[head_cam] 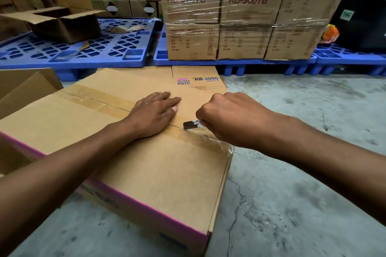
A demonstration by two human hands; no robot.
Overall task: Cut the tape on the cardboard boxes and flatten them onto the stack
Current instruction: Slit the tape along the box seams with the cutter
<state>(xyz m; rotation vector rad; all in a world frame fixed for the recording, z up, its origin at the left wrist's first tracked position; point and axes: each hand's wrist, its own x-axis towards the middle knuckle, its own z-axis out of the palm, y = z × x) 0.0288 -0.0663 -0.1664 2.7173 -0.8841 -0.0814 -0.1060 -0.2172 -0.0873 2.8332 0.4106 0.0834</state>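
Pinning the cardboard box (117,152) down on the floor, the left hand (155,110) lay flat, fingers together, beside the tape (129,103) seam so it wouldn't slide. The right hand (234,117) was fisted around what looked like a small blade (192,124), tip on the seam.
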